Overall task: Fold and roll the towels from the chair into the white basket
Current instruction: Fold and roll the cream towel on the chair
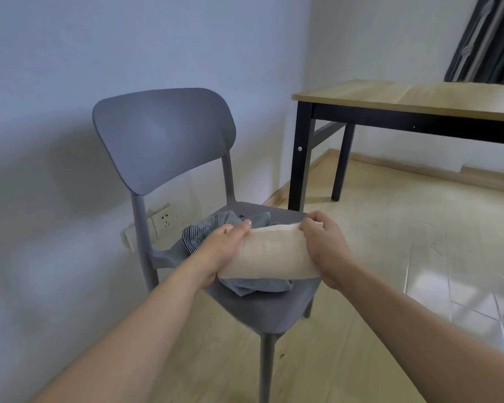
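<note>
Both hands hold a beige towel (269,251) over the seat of the grey chair (163,135): the left hand (221,251) grips its left end, thumb over the top and fingers curled beneath, and the right hand (323,248) wraps its right end, fingers curled over the far edge. The towel looks already rolled into a thick cylinder, so the step in hand appears to be finishing or tightening the roll. It lies just above, perhaps touching, a crumpled grey towel (256,286) on the seat, with a dark patterned cloth (198,231) behind it, both not yet folded. The white basket is not in view, so its place cannot be told. Next, the roll likely has to be kept tight while it is carried off the chair to the basket; the loose outer edge could unwind if either grip slackens. A table (405,97) stands to the right near the wall, well apart from the chair
</note>
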